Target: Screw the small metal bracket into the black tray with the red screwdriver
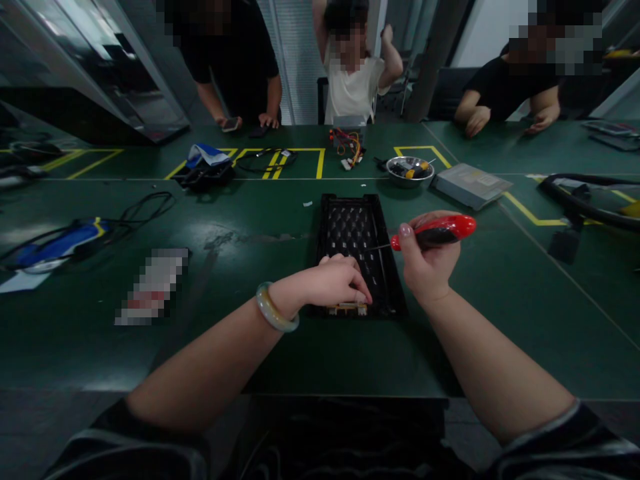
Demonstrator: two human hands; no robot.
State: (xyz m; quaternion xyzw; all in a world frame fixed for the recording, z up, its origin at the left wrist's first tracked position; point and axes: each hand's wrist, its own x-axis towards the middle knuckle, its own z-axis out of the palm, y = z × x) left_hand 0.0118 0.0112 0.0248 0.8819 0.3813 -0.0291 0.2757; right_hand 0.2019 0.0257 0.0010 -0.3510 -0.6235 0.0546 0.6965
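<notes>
A black plastic computer panel (353, 227) with a dimpled inner face lies flat in front of me. At its near end shows a small circuit board (347, 309) with pale connectors. My left hand (335, 283), a bangle on its wrist, rests over that end with fingers curled down by the board. What its fingertips hold, if anything, is hidden. In my right hand (430, 257) is a red and black screwdriver (445, 231), gripped by the handle. Its thin shaft points left across the panel, above my left hand.
Beyond the panel stand a metal bowl (410, 172) of tools, a power supply (349, 133) with coloured wires and a flat metal drive (470, 185). Blue-handled cabling (63, 243) lies left, a black cable loop (585, 200) right. Three people are across the green table (240, 233).
</notes>
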